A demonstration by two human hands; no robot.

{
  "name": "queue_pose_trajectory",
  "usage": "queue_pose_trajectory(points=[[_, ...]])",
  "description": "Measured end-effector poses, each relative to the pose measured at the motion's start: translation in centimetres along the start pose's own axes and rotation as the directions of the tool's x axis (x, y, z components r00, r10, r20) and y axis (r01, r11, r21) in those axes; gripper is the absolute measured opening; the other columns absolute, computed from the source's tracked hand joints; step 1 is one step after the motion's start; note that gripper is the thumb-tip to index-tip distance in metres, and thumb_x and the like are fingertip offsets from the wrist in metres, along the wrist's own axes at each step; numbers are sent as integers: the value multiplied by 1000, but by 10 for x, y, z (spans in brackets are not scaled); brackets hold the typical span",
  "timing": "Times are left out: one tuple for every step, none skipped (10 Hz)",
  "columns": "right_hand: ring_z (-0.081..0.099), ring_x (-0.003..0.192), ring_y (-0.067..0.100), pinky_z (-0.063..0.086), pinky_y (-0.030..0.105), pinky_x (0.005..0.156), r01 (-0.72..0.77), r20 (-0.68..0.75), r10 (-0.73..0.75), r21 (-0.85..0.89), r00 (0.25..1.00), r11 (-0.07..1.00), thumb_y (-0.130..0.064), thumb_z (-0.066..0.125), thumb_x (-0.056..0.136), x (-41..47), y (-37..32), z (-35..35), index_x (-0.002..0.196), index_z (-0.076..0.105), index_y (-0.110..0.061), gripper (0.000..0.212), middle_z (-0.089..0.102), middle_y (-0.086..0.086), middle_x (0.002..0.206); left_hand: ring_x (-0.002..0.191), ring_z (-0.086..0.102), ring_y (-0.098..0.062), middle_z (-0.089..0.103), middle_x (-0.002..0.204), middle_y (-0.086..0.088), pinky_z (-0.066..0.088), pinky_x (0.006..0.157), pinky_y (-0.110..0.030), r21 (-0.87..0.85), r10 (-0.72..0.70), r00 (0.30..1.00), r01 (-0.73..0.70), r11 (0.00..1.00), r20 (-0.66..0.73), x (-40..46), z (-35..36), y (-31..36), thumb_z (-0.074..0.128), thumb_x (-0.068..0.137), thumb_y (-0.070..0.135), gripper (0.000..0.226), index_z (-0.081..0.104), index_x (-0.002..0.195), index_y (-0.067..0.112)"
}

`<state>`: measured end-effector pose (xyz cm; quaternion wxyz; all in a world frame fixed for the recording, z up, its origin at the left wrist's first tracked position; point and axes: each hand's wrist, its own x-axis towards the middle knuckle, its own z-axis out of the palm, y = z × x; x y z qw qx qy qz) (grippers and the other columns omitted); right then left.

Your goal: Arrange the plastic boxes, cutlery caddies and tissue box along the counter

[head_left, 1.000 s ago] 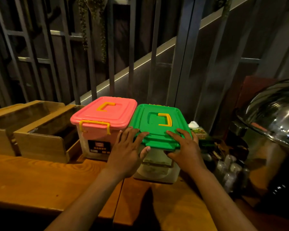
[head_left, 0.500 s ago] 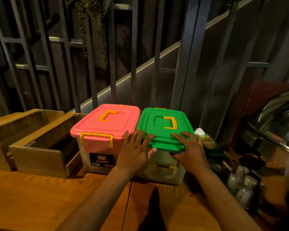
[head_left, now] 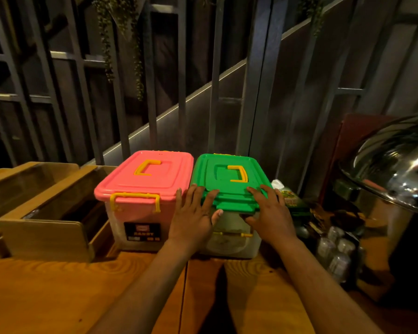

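Two clear plastic boxes stand side by side on the wooden counter, against the back railing. The pink-lidded box is on the left, the green-lidded box on the right, and they touch. My left hand grips the front left corner of the green lid, thumb under the rim. My right hand grips its front right corner the same way. A green tissue box sits just right of the green-lidded box, partly hidden. Two wooden cutlery caddies stand left of the pink-lidded box.
A shiny steel chafing-dish lid fills the right side. Small shakers in a rack stand at the counter's right end below it. Dark metal railing bars rise right behind the boxes.
Both hands stay on the green lid's front edge. The boxes sit a little farther back and lower in view; the camera tilted up slightly.
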<state>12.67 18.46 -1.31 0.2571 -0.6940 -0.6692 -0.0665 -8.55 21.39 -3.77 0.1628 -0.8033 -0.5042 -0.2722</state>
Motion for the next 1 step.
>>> queue_pose_trajectory(points=[[13, 143, 34, 30, 57, 111, -41, -46, 39, -39, 998, 998, -50, 63, 80, -7, -8, 3, 148, 18, -35, 83, 18, 7, 157, 137, 35, -40, 46, 145, -19, 21, 113, -60, -36, -105, 994, 105, 994, -3, -1, -3, 12, 27, 95, 51, 59, 40, 145, 23]])
